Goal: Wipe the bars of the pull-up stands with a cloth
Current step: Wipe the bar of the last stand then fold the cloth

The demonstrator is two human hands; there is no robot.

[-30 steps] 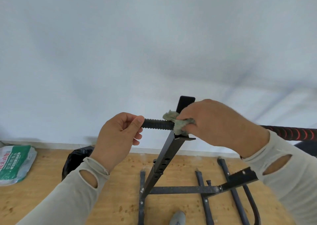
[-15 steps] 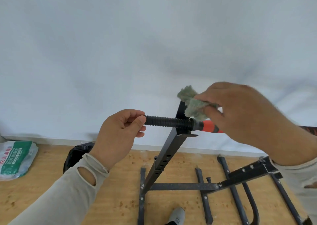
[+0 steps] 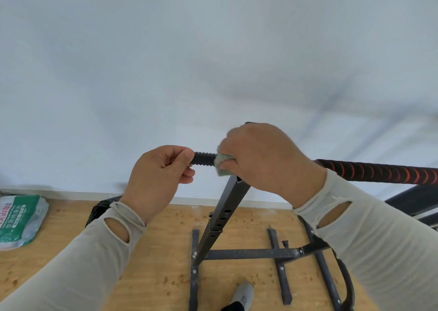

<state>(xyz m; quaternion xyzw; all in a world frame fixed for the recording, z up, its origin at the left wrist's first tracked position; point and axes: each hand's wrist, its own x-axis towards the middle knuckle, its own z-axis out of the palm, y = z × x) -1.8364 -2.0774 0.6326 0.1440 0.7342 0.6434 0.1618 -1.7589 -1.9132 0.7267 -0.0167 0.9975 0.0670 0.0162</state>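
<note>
The pull-up bar (image 3: pixel 204 159) runs level from left to right across the middle of the view, its long axis horizontal. Its left end is a black ribbed grip, and past the right wrist the same line carries on as a black wrap with red spiral bands (image 3: pixel 379 174) out to the right edge. One black square upright (image 3: pixel 222 218) leans up from the floor frame to meet the bar under the right hand. A second dark upright (image 3: pixel 414 201) shows partly at the right edge.

One cloth (image 3: pixel 222 165), small, grey-green and bunched, sits against the bar just right of the ribbed grip, directly above the top of the upright.

The left hand (image 3: pixel 158 175) holds the very end of the ribbed grip: its thumb and curled fingers (image 3: pixel 187 155) are pinched together on the tip. The right hand (image 3: pixel 265 159) is closed over the cloth, fingers curled down around it and pressing it to the bar; only the cloth's left edge peeks out from under them. The two hands are near each other, with a short bare stretch of grip between them.

Below, the black base frame (image 3: pixel 251 254) lies on the wooden floor (image 3: pixel 154 263), with one crossbar and several feet rails running toward the viewer. One grey shoe (image 3: pixel 243 293) shows at the bottom. On the floor to the left lie one green-and-white plastic bag (image 3: pixel 19 218) and one black bag (image 3: pixel 99 208) against the white wall (image 3: pixel 213 50). Both sleeves are pale beige with an oval hole near the wrist.
</note>
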